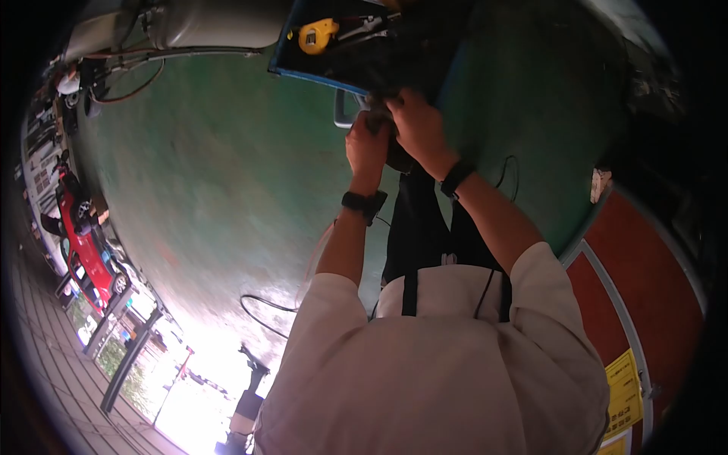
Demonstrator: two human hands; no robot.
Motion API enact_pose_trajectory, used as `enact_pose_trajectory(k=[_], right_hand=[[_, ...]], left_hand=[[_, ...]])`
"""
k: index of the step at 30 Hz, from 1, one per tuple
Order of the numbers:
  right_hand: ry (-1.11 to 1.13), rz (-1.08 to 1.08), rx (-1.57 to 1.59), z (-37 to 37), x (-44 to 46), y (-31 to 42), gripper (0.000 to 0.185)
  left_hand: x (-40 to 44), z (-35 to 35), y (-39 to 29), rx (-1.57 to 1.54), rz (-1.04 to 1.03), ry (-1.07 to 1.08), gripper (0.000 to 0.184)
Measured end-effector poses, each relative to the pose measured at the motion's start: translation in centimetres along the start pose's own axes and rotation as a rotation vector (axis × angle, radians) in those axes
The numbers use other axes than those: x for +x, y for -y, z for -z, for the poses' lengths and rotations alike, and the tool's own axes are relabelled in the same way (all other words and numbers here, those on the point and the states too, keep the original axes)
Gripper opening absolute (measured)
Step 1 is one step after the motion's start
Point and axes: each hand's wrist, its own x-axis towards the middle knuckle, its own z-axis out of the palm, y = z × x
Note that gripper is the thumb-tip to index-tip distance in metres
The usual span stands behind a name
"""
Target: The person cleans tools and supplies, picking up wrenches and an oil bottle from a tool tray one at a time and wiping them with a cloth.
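My left hand (368,148), with a dark watch on its wrist, is closed with its fingers bent inward. Close beside it, my right hand (421,129), which wears a black wristband, is closed too. Between the fingertips is a small dark thing (377,115), too dim to name. Both hands are just in front of the near edge of a blue-rimmed tool tray (311,78). A grey handle (340,110) sticks out from that edge, left of my fingers. A yellow tape measure (316,36) and metal wrenches (362,29) lie in the tray.
Green floor (212,152) surrounds me, with a black cable (262,297) on it. At upper left is a large grey cylinder (220,23) with hoses. A red panel (644,265) with a yellow notice (623,390) is at right. A red car (85,246) is at far left.
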Motion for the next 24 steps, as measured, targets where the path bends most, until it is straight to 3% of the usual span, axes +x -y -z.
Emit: enact_pose_trajectory(k=[6,12,15,16,20,24], right_hand=[[0.018,0.022,0.034,2.0,-2.9,-2.4,0.025],[-0.022,0.070,0.136,3.7,-6.2,-5.5,0.027],[0.097,0.048,0.115,4.7,-10.2,-7.7,0.026],[0.185,0.024,0.082,5.2,-11.9,-8.8,0.024],[0.454,-0.208,0.246,4.5,-22.1,-15.4,0.029],[0.314,-0.296,0.321,10.5,-34.0,-18.8,0.031]], left_hand=[[-3.1,-2.0,-1.7,0.071,-0.015,-0.011,0.029],[-6.9,-5.2,-3.1,0.095,-0.042,-0.151,0.030],[-10.0,-7.4,-3.2,0.097,-0.040,-0.008,0.029],[-11.3,-8.4,-3.4,0.258,0.088,0.151,0.033],[-18.5,-12.9,-2.9,0.288,-0.006,0.443,0.037],[-26.8,-16.0,-4.8,0.042,-0.160,0.728,0.047]])
